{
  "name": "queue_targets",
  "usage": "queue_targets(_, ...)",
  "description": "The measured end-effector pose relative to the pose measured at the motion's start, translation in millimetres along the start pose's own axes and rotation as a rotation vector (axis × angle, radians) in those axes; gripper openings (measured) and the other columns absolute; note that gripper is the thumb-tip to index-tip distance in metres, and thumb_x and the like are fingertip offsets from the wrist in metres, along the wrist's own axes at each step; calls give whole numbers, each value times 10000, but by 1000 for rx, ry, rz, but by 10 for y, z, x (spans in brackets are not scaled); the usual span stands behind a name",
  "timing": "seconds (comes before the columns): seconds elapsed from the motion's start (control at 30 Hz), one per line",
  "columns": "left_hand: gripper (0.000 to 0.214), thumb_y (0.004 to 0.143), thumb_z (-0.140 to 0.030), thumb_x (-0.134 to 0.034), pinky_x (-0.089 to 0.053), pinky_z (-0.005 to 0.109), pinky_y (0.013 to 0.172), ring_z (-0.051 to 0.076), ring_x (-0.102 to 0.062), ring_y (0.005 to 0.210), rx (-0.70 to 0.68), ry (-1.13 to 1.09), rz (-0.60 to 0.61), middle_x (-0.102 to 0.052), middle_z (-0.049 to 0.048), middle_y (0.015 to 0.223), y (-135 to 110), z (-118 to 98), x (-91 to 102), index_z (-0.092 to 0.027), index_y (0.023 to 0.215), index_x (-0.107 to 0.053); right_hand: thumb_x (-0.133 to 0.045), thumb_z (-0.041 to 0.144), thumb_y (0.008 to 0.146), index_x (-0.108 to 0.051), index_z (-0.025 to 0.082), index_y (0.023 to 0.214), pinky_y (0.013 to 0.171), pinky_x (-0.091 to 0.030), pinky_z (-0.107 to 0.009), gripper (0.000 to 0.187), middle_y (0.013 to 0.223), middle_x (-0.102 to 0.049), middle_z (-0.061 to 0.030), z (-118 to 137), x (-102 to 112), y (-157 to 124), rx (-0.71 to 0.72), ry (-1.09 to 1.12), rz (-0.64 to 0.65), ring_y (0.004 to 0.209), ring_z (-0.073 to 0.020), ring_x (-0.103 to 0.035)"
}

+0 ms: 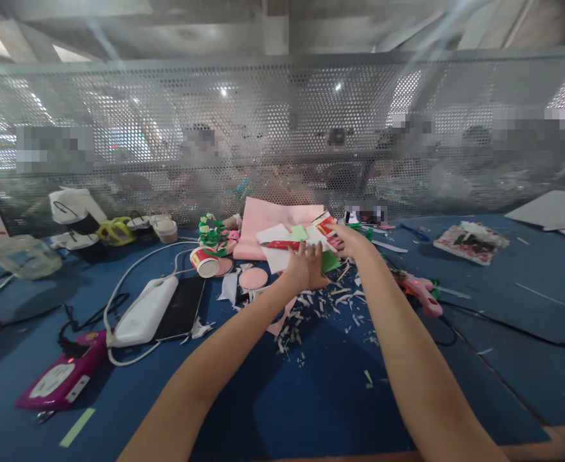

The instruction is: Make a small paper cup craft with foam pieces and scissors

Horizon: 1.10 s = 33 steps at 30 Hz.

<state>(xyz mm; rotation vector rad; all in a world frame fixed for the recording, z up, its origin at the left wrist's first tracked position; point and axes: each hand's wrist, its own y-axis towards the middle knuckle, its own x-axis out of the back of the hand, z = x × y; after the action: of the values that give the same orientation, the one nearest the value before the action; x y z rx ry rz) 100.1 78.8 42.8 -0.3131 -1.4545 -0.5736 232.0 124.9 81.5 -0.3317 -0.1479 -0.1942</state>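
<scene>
Both my arms reach forward over a blue table (311, 398). My left hand (306, 266) lies with fingers stretched out on a white paper sheet (275, 253), beside a green paper piece (330, 262). My right hand (347, 240) is curled, fingers closed round a small red and white packet (323, 222). A red-handled cutter (282, 244) and a light green note (300, 233) lie on the white sheet. Pink paper (273, 221) sits behind it.
Paper scraps (321, 308) litter the table before my hands. At left lie a white power bank (145, 311), a black phone (181, 308), a paper cup (204, 262) and a magenta device (61, 378). A pink glue gun (420, 292) lies right. A perforated metal screen (282, 128) stands behind.
</scene>
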Motion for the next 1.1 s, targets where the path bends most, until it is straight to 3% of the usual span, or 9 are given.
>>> queue_targets(0.13, 729, 840, -389, -428, -380, 507, 960, 354, -385, 1269, 7, -59, -81, -492, 208, 1324, -2, 65, 61, -72, 1445, -172, -420, 513, 870, -556, 166, 849, 654, -520, -429, 373, 736, -532, -53, 14, 129, -6, -102, 76, 16, 685, -199, -559)
queue_targets(0.27, 625, 903, -272, -357, -477, 379, 812, 290, -583, 1061, 34, -90, -117, -615, 198, 1124, 24, 171, 106, -65, 1450, -137, -390, 568, 830, -542, 204, 851, 721, -466, -592, 394, 735, -530, -42, -4, 195, 11, -136, 132, 47, 683, -224, -564)
queue_targets(0.37, 692, 885, -236, -409, -493, 346, 769, 267, -631, 971, 58, -74, -149, -607, 185, 1154, 42, 231, 168, -109, 1467, -56, -411, 578, 807, -529, 219, 882, 725, -454, -618, 386, 757, -542, -48, -15, 184, 18, -163, 166, 71, 706, -248, -584)
queue_targets(0.5, 794, 856, -168, -458, -508, 314, 729, 238, -628, 982, 50, -1, -262, -349, 169, 1446, 32, 246, 243, -272, 1471, 34, -429, 605, 791, -500, 204, 910, 661, -498, -542, 425, 787, -563, -87, -4, 153, 6, -210, 194, 90, 715, -275, -604)
queue_targets(0.6, 710, 880, -227, -457, -514, 321, 738, 247, -582, 1073, -13, 2, -225, -197, 109, 1526, 12, 214, 201, -366, 1457, -68, -413, 606, 800, -495, 203, 916, 639, -515, -502, 428, 807, -563, -96, 21, 156, -22, -206, 214, 99, 723, -270, -606)
queue_targets(0.7, 525, 897, -401, -429, -449, 416, 918, 296, -446, 1230, -18, 6, -167, -239, 124, 1510, 13, 164, 58, -256, 1393, -337, -351, 591, 835, -507, 205, 921, 662, -519, -491, 425, 834, -562, -92, 52, 177, -70, -170, 226, 110, 743, -253, -607)
queue_targets(0.8, 719, 782, -534, -564, -284, 523, 1058, 353, -294, 1324, 7, 40, -110, -279, 173, 1485, 41, 126, -97, -145, 1360, -386, -296, 613, 849, -500, 185, 972, 688, -520, -466, 489, 894, -575, -118, 80, 200, -113, -160, 216, 128, 779, -240, -616)
queue_targets(0.97, 619, 858, -273, -471, -345, 500, 1026, 321, -305, 1323, 62, 22, -193, -408, 174, 1397, 76, 124, -178, -130, 1423, -263, -245, 641, 838, -527, 119, 971, 641, -538, -407, 608, 898, -611, -203, 67, 275, -69, -187, 185, 126, 781, -263, -651)
queue_targets(1.1, 611, 884, -199, -387, -472, 386, 905, 307, -331, 1314, 90, -7, -232, -533, 182, 1253, 77, 151, -140, -103, 1450, -175, -374, 388, 882, -539, 128, 948, 585, -542, -319, 316, 765, -637, -134, -16, 360, 32, -120, 139, 12, 682, -211, -666)
